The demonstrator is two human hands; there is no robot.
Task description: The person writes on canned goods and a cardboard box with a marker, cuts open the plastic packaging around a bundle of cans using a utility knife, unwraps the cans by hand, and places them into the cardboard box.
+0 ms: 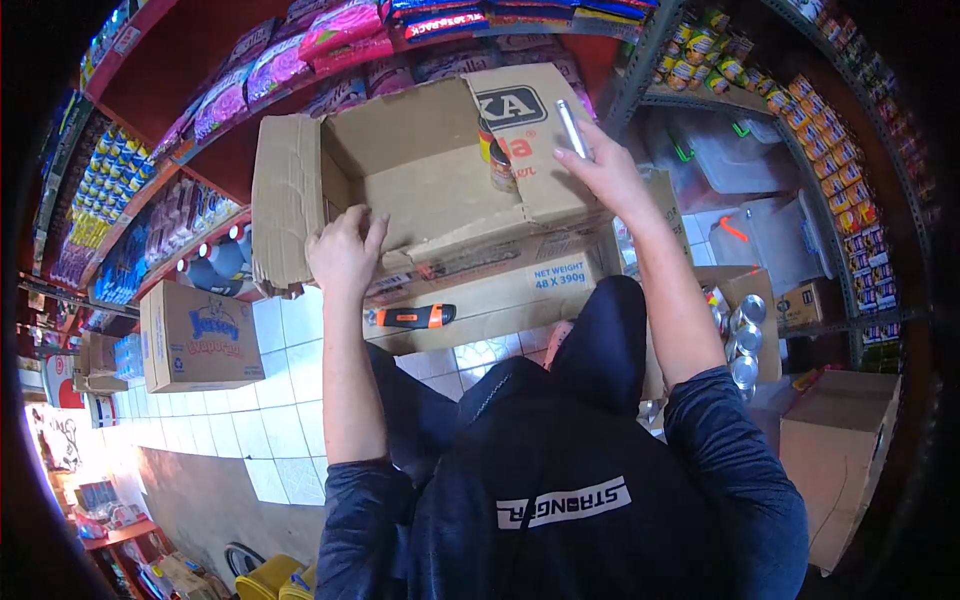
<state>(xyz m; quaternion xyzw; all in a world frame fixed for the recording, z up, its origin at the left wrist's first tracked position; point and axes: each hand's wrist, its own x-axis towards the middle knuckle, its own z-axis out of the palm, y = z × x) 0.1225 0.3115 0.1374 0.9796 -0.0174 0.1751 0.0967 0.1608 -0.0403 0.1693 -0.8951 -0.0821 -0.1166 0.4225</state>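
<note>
An open cardboard box (pixel 430 190) lies in front of me, its flaps folded out. My left hand (pixel 345 245) has its fingers curled over the box's near left edge. Over the right flap, my right hand (pixel 605 170) grips a slim silver stick (pixel 572 128) that looks like a marker; its exact kind is unclear. A small can (pixel 501 168) stands inside at the box's right end, with part of another can (pixel 485 140) behind it. Below the near wall, an orange-and-black utility knife (pixel 415 317) rests on a lower carton (pixel 520 285).
Silver-topped cans (pixel 746 340) sit in a carton by my right knee. A closed carton (pixel 200 335) stands on the tiled floor at left. Shelves with pink packs (pixel 340 35) and stacked cans (pixel 830 140) surround me. Clear plastic bins (pixel 740 160) stand at right.
</note>
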